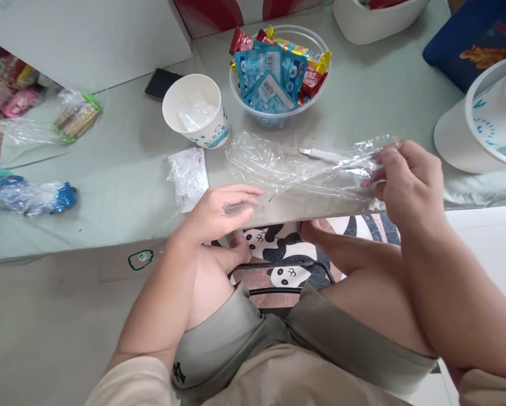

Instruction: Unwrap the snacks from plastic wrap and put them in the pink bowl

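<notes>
My right hand (411, 175) pinches the right end of a long, crumpled clear plastic bag (274, 163) stretched along the table's front edge. By the bag's left part is my left hand (221, 211), fingers apart and thumb out, holding nothing. A white utility knife (327, 156) with its blade tip showing lies at the bag's far side, partly covered by the plastic. To the left of the bag is a small clear packet (189, 177) with white contents, just beyond my left wrist. A paper cup (196, 113) behind it holds crumpled clear plastic.
Snack packets fill a clear round bowl (323, 84) at the back. A dark phone (162, 84) lies behind the cup. A white bucket (451, 135) with paper cups stands at right, near a blue bag (473, 45). Plastic-wrapped blue items (31, 194) lie left.
</notes>
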{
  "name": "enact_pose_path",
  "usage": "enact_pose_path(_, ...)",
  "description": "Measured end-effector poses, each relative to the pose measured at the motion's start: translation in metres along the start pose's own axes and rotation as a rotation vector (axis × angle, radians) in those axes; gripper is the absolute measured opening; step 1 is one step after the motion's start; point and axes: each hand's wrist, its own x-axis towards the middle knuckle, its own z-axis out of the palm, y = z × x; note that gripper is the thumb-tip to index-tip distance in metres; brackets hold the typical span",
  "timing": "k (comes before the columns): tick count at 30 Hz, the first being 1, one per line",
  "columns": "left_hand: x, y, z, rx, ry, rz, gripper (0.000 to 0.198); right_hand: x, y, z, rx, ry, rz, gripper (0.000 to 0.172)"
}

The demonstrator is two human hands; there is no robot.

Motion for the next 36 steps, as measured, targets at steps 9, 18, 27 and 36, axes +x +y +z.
enact_pose_path(9,0.013,-0.007,0.019,-0.368,0.473,-0.193,0.031,-0.003,-0.016,0.006,0.116,0.096,0.119,0.015)
enact_pose_path(18,0.022,-0.009,0.015,-0.381,0.529,-0.383,0.029,-0.012,-0.008,0.003,0.241,-0.079,0.122,0.037)
enact_pose_path(27,0.017,-0.011,0.012,-0.121,0.494,-0.295,0.036,-0.016,-0.007,0.001,0.164,-0.087,0.101,0.068)
enact_pose_path(36,0.012,-0.013,0.002,0.279,0.544,-0.239,0.029,-0.016,-0.013,0.002,-0.215,-0.225,0.107,0.053)
